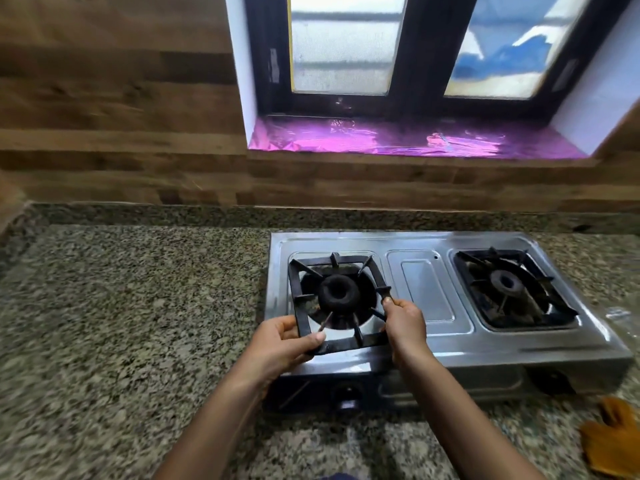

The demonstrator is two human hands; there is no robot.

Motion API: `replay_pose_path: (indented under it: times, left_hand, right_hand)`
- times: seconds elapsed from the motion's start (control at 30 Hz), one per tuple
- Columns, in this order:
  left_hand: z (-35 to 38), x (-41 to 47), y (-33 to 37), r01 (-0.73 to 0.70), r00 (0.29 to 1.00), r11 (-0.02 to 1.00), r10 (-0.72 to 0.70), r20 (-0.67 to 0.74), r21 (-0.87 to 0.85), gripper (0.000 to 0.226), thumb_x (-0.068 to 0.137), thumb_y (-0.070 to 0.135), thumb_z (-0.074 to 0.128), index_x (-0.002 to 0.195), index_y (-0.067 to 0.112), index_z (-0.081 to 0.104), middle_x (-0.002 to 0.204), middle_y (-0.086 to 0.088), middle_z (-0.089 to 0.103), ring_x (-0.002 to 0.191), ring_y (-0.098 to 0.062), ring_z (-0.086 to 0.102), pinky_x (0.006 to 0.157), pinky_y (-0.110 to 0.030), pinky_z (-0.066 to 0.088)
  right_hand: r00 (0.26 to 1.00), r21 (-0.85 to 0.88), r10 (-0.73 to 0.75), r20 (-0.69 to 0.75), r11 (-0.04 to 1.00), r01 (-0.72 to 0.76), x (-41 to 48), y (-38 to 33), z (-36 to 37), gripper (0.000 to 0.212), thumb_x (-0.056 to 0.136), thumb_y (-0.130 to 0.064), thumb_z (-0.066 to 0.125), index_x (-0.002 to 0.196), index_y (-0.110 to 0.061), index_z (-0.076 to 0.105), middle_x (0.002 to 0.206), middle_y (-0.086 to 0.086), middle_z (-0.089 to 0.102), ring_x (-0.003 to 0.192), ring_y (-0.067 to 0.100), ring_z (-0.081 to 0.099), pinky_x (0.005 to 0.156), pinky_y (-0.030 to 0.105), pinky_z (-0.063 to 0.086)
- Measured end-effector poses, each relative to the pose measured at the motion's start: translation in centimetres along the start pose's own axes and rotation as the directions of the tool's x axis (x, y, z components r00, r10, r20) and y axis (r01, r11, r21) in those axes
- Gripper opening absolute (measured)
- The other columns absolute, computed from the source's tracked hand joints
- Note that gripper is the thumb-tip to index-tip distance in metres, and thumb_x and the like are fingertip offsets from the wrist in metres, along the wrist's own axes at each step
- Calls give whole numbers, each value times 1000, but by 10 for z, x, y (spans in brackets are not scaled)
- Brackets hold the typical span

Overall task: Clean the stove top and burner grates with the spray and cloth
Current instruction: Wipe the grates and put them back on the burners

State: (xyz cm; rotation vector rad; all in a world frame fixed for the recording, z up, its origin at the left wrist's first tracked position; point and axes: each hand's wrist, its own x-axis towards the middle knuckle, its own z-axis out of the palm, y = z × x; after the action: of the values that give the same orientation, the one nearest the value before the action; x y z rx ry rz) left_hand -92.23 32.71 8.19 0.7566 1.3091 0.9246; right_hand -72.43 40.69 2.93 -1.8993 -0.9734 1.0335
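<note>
A two-burner steel stove [429, 296] stands on a granite counter. Both my hands hold the black left burner grate [306, 271] over the left burner [335, 293]. My left hand [284, 337] grips its front left corner and my right hand [403, 322] pinches its right side. The grate looks tilted, its near edge slightly raised. The right burner grate [512, 289] sits in place on the stove. An orange cloth [613, 441] lies on the counter at the far right, near the stove's front corner. No spray bottle is in view.
The granite counter [121, 323] stretches left of the stove. A wood-patterned wall [121, 133] backs it. Above is a window with a purple-lined sill [398, 140]. Something clear and plastic-like [620, 317] lies right of the stove.
</note>
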Motion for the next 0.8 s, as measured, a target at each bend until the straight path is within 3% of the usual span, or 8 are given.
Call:
replay_pose_path:
  times: [0.1,0.23,0.3,0.4,0.53,0.6,0.67,0.8]
  left_hand:
    - [2,9,1,-28,999,998,29,-21,58,20,82,7,74,97,-3,66,85,-13,74,70,-13,70,62,-23,57]
    - [9,25,3,-51,996,999,52,-69,13,18,83,7,72,92,0,59,80,-11,58,77,-18,66,58,-21,57]
    - [12,32,5,-53,994,998,50,-97,-27,21,83,6,72,95,0,56,80,-8,54,83,-24,64,57,-21,58]
    - [16,36,6,-47,995,997,40,-96,-67,14,84,3,70,82,8,58,78,-6,63,76,-20,65,55,-20,56]
    - [17,36,6,-48,995,996,42,-85,-71,21,83,3,72,97,12,60,85,-8,67,75,-17,66,63,-25,58]
    - [14,40,0,-39,993,999,40,-107,9,54,79,6,77,122,18,48,99,-13,65,83,-21,67,76,-35,59]
    - [11,43,-7,-48,981,987,76,-177,156,62,75,11,82,124,17,44,100,-15,64,84,-24,68,80,-42,59]
    - [9,43,-12,-103,914,853,284,-290,512,24,73,34,82,80,23,62,73,1,71,68,-16,69,68,-40,59]
  right_hand:
    - [1000,-88,-28,-12,996,27,4,-9,1,34,94,-21,52,67,-1,58,64,11,56,67,28,50,63,34,37]
    - [1000,-150,-28,-15,988,25,13,-19,0,43,92,-18,51,52,-15,35,52,2,36,56,23,33,52,33,23]
    - [1000,-171,-12,-23,985,8,19,-21,0,43,93,-19,52,54,-15,37,53,2,36,53,22,32,51,32,23]
    - [1000,-179,0,-31,984,-6,24,-22,-1,39,95,-22,52,57,-14,43,56,3,43,54,21,37,51,30,26]
    - [1000,-162,9,-18,987,-12,28,-20,-1,29,95,-21,51,70,-8,55,63,6,50,62,24,45,54,30,32]
    - [1000,-145,15,-14,989,-17,29,-20,1,26,94,-22,51,76,-6,60,68,6,55,70,26,52,61,31,38]
    - [1000,-126,15,-18,992,-17,27,-21,2,18,94,-25,53,93,-8,60,78,5,58,78,27,54,69,32,40]
    - [997,-78,-63,43,995,66,14,-25,-3,25,90,-27,60,106,-13,47,89,0,55,83,21,54,73,31,38]
